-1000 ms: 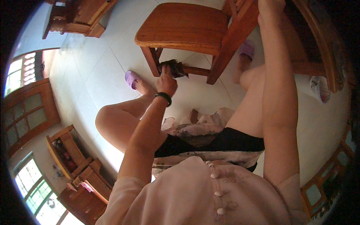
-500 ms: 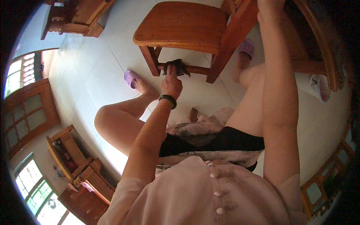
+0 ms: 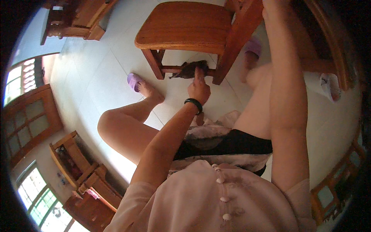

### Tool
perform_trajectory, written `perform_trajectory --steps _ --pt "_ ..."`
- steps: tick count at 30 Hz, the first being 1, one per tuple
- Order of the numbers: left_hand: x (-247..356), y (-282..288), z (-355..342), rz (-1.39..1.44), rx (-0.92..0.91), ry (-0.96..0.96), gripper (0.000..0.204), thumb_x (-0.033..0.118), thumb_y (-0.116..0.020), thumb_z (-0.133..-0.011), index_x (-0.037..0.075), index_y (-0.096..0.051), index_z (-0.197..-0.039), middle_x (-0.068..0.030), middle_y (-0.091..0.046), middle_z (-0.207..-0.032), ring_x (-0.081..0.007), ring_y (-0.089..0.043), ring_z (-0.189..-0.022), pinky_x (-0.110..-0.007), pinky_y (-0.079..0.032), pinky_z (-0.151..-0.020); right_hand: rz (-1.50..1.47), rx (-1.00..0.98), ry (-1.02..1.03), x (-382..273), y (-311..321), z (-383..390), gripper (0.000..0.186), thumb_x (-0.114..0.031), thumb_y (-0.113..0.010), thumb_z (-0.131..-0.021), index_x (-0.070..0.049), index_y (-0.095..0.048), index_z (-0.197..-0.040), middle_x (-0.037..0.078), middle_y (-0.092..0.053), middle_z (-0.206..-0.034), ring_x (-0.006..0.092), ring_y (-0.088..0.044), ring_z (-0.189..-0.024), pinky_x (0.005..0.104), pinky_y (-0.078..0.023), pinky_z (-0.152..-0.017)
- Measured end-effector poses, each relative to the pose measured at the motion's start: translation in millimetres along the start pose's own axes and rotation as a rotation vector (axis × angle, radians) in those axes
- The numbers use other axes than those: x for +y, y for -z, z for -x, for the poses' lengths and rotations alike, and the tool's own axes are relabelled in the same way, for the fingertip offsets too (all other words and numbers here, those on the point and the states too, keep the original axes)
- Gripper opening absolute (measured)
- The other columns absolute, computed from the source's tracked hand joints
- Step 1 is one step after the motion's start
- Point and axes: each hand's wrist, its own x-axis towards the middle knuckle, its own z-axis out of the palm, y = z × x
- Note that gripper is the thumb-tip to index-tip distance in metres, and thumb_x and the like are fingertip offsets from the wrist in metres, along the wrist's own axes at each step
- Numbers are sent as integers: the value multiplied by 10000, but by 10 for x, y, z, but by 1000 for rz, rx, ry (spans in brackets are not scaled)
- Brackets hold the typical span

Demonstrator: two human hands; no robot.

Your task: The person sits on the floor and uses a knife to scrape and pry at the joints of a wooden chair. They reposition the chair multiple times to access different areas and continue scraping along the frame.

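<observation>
A dark, crumpled cloth (image 3: 189, 70) lies against the lower rung of a wooden chair (image 3: 185, 29). My left hand (image 3: 199, 91), with a dark bangle at its wrist, presses that cloth onto the rung between the front leg and the back leg. Its fingers are closed on the cloth, partly hidden by it. At the upper edge of the picture my right hand (image 3: 275, 8) grips the top part of the chair's back; the frame cuts off some of its fingers.
My feet in purple slippers (image 3: 134, 82) stand on either side of the chair on pale floor tiles (image 3: 100, 73). More wooden furniture (image 3: 83, 21) stands at the far left, and a curved wooden piece (image 3: 332, 50) rises at the right. A white shoe (image 3: 330, 87) lies beside it.
My left hand has slid to the right along the rung with the cloth, which now spreads out to the left of the fingers. My right hand stays at the chair's back.
</observation>
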Motion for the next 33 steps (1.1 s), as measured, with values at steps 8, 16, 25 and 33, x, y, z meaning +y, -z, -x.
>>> perform_trajectory --steps 8,16,25,33 --pt "-474 692 -86 -279 -35 129 618 65 -534 -757 127 -398 -1356 -131 -518 -1267 -363 -622 -889 -496 -497 -729 23 71 -7 -57 -38 31 277 -293 -653 -830 -21 -623 -787 78 -618 -699 206 -598 -643 355 -465 -606" --pt "-333 491 -170 37 59 259 484 80 -527 -803 118 -395 -1267 -235 -634 -1017 -421 -621 -881 -500 -491 -743 -60 9 10 -73 -43 68 291 -282 -651 -838 -20 -591 -950 77 -607 -714 204 -603 -647 357 -485 -619" --pt "117 117 -15 -107 -25 -93 530 75 -533 -775 63 -437 -1296 -173 -468 -1340 -382 -621 -890 -462 -514 -757 -77 10 42 -13 -38 47 275 -279 -664 -830 -26 -593 -910 74 -609 -719 199 -600 -645 359 -482 -617" --pt "-541 846 -178 -200 146 147 502 26 -549 -778 112 -437 -1260 -186 -526 -1181 -405 -610 -929 -497 -497 -761 -33 17 10 -9 -8 32 264 -284 -656 -834 -24 -613 -839 75 -620 -715 203 -600 -651 361 -478 -630"
